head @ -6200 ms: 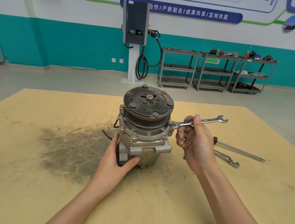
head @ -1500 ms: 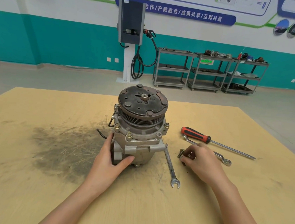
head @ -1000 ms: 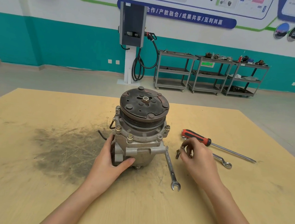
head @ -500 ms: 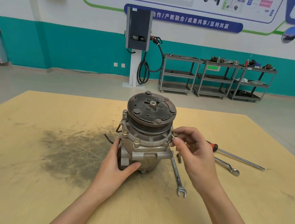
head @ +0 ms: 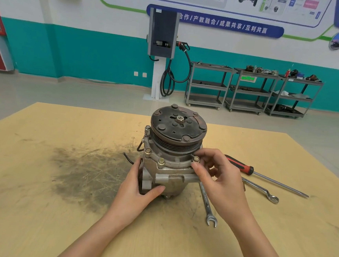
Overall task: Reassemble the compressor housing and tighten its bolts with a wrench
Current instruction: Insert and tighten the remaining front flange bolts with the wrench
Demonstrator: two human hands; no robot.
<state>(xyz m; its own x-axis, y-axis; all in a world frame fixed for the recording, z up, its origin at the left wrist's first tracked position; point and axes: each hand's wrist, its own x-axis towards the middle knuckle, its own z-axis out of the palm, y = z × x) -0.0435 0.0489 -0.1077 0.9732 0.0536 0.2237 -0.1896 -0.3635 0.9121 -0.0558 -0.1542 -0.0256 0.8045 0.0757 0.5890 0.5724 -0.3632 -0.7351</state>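
While the left hand (head: 136, 189) is gripping the compressor (head: 172, 157), the right hand (head: 219, 180) is pinching a bolt (head: 196, 159), likely hand-starting it; the wrench (head: 207, 203) probably comes next.

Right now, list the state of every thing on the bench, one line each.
Compressor: upright on the table, pulley on top.
Left hand: grips the housing's lower side.
Right hand: fingertips on the right flange bolt.
Front bolts: seated in the flange.
Wrench: lying flat, not held.
Ring spanner: lying flat.
Screwdriver: lying flat.
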